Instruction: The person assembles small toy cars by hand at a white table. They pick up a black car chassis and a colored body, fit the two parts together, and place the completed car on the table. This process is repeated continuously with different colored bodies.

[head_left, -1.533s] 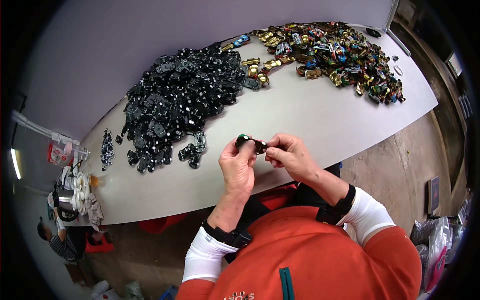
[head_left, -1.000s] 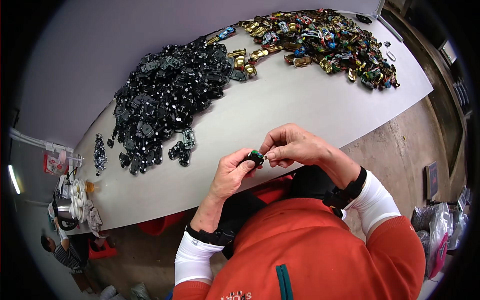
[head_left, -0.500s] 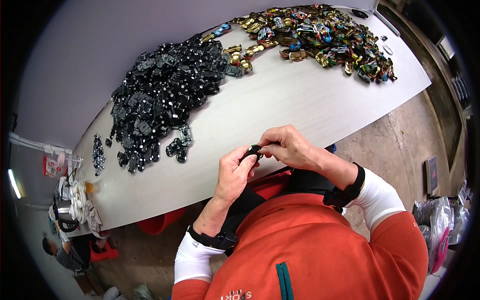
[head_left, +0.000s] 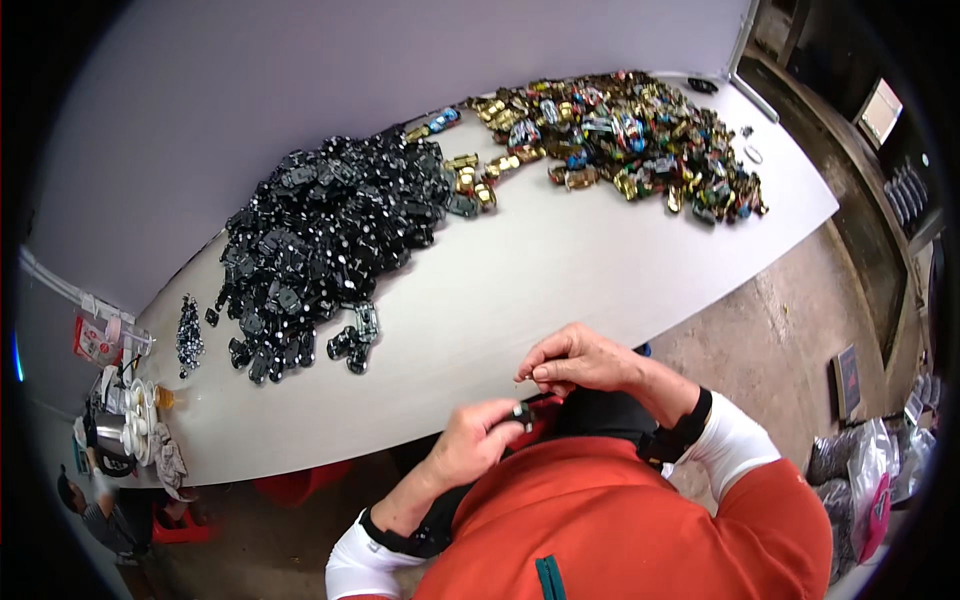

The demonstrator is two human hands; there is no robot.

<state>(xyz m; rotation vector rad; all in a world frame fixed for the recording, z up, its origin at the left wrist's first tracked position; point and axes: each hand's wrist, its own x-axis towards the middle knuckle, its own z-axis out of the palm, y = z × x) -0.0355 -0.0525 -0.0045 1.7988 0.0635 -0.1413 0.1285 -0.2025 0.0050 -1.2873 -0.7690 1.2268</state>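
My left hand (head_left: 468,440), near the table's front edge and close to my lap, is closed around a small black toy car chassis (head_left: 521,416); fingers cover much of it. Above and to its right, apart from it, my right hand (head_left: 585,360) has thumb and forefinger pinched together. A tiny piece shows at those fingertips, too small to name. Beyond the hands, on the left, lies a large heap of black toy car chassis (head_left: 320,230). A few of them (head_left: 357,338) lie at its near edge.
A heap of gold and coloured toy car bodies (head_left: 640,140) covers the white table's (head_left: 470,310) far right. A small pile of shiny parts (head_left: 189,340) lies far left, near a metal kettle (head_left: 110,435) and cups. A person (head_left: 100,515) is at lower left; plastic bags (head_left: 870,465) stand at right.
My hands have come apart: the left moved down toward my body with the chassis, and the right drew away from it, fingers still pinched. The whole view has tilted, so the table appears lower.
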